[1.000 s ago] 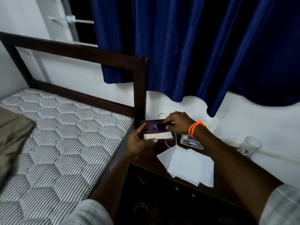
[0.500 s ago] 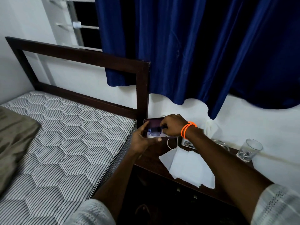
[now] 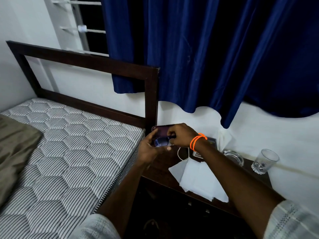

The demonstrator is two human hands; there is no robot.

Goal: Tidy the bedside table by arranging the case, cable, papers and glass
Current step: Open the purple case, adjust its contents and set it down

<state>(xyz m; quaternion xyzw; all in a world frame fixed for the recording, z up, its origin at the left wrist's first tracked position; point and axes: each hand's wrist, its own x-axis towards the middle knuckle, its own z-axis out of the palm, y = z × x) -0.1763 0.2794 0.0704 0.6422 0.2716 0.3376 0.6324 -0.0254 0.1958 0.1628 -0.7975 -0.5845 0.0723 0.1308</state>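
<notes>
Sideways, case (image 3: 162, 133) long axis left-right (both hands (image 3: 181, 135) gripping).

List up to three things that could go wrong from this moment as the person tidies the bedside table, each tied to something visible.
1. The papers overhang the bedside table's front edge; the right forearm above could brush them off.
2. The glass stands near the table's right end, so a sweeping arm might tip it.
3. The left hand and right hand hold the open case above the table, and the white cable loops just beneath; lowering the case may snag it.
</notes>
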